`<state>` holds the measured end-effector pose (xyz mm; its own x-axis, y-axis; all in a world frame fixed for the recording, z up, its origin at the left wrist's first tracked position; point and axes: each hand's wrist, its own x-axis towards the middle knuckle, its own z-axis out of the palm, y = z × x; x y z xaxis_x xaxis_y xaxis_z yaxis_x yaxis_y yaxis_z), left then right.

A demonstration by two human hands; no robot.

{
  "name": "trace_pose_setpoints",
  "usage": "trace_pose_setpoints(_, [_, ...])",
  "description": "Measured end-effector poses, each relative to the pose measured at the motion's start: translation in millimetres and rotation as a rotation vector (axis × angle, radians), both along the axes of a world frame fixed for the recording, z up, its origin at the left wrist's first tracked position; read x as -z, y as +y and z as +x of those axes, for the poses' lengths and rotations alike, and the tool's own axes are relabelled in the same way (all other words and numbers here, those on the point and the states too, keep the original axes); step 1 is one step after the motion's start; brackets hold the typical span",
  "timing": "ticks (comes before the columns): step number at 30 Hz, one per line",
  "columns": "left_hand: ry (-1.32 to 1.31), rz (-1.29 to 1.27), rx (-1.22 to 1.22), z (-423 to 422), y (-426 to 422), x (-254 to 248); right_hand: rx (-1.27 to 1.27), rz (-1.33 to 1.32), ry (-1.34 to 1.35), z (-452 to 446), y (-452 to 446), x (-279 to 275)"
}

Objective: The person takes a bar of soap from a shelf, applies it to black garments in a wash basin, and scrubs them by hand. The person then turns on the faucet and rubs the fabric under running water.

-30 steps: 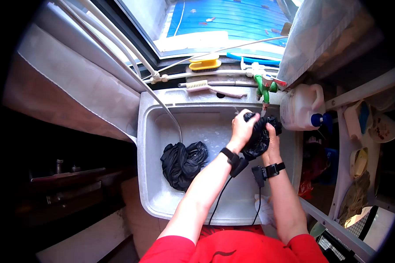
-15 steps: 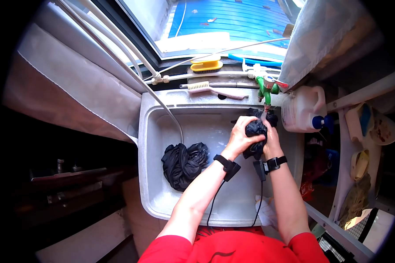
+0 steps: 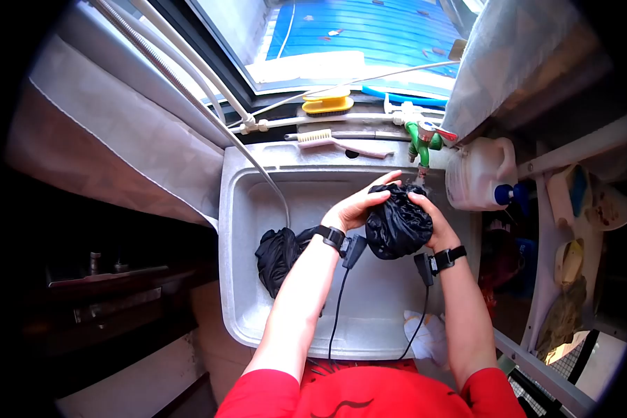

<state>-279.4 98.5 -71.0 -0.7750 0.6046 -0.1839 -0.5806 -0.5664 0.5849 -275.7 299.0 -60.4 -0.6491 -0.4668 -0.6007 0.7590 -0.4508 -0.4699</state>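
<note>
A bunched black wet cloth (image 3: 398, 224) is held between my two hands over the sink (image 3: 254, 334), just under the green tap (image 3: 418, 143). My left hand (image 3: 359, 207) grips its left side, thumb on top. On the right side, my right hand (image 3: 435, 221) clasps it with the thumb over its upper edge. Water runs from the tap onto the back of the bundle. A second black cloth (image 3: 275, 258) lies crumpled at the sink's left, partly hidden by my left forearm. Most fingers are hidden behind the held cloth.
A pale-handled brush (image 3: 359, 147) rests on the sink's back ledge, with a yellow brush (image 3: 327, 104) behind it. A white jug (image 3: 477, 174) with a blue cap stands right of the tap. A grey hose (image 3: 265, 177) hangs into the sink. Cables trail from both wrists.
Both hands have spread apart and moved slightly toward me. The black cloth between them has gone from a tight squeezed wad to a wider, rounder bundle.
</note>
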Motion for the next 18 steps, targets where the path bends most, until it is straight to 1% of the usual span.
trace_pose_setpoints(1, [-0.028, 0.063, 0.048, 0.7, -0.3, -6.5, 0.005, 0.005, -0.005, -0.7, 3.1, 0.0])
trace_pose_setpoints(3, [0.003, -0.002, 0.07, -0.9, 2.2, -7.1, -0.101, 0.047, -0.009, -5.7, 5.5, -2.1])
trace_pose_setpoints(5, [0.104, -0.209, -0.029, -0.2, 9.2, -4.0, -0.073, 0.039, -0.008, -5.9, 6.7, 1.6])
trace_pose_setpoints(6, [0.143, -0.297, -0.135, -0.8, 15.1, -2.4, 0.02, 0.018, 0.022, -3.5, 7.2, 4.1])
trace_pose_setpoints(7, [0.129, -0.315, -0.22, -3.0, 19.8, -0.9, 0.115, -0.003, 0.051, 0.3, 9.1, 7.7])
trace_pose_setpoints(8, [0.077, -0.295, -0.354, -3.5, 25.2, -2.8, 0.147, -0.039, 0.058, 3.8, 15.0, 14.6])
trace_pose_setpoints(9, [0.025, -0.275, -0.492, -2.9, 30.6, -5.1, 0.276, -0.053, 0.056, 8.9, 17.4, 30.1])
trace_pose_setpoints(10, [-0.053, -0.217, -0.636, -1.1, 37.6, -12.4, 0.246, -0.038, 0.017, 18.2, 12.8, 17.8])
trace_pose_setpoints(11, [-0.068, -0.143, -0.709, 0.4, 44.0, -12.2, 0.221, -0.023, -0.025, 27.2, 3.2, 0.4])
trace_pose_setpoints(13, [0.135, -0.401, -0.749, 8.2, 52.5, -11.4, 0.221, 0.011, -0.019, 25.9, -3.2, -3.7])
trace_pose_setpoints(14, [0.414, -0.718, -0.79, 13.5, 54.1, -12.6, 0.299, -0.093, -0.012, 20.8, -0.8, 1.8])
trace_pose_setpoints(15, [0.583, -0.875, -0.727, 23.5, 55.5, -13.5, 0.378, -0.198, -0.008, 17.6, 2.5, 8.0])
trace_pose_setpoints(16, [0.681, -0.98, -0.698, 34.8, 59.3, -21.2, 0.337, -0.264, 0.033, 14.2, 8.4, 14.8])
trace_pose_setpoints(17, [0.78, -1.083, -0.668, 45.8, 63.4, -24.9, 0.348, -0.268, 0.058, 12.8, 9.7, 15.6])
trace_pose_setpoints(18, [0.826, -1.114, -0.641, 53.9, 67.4, -25.7, 0.311, -0.215, 0.061, 11.1, 12.1, 23.1])
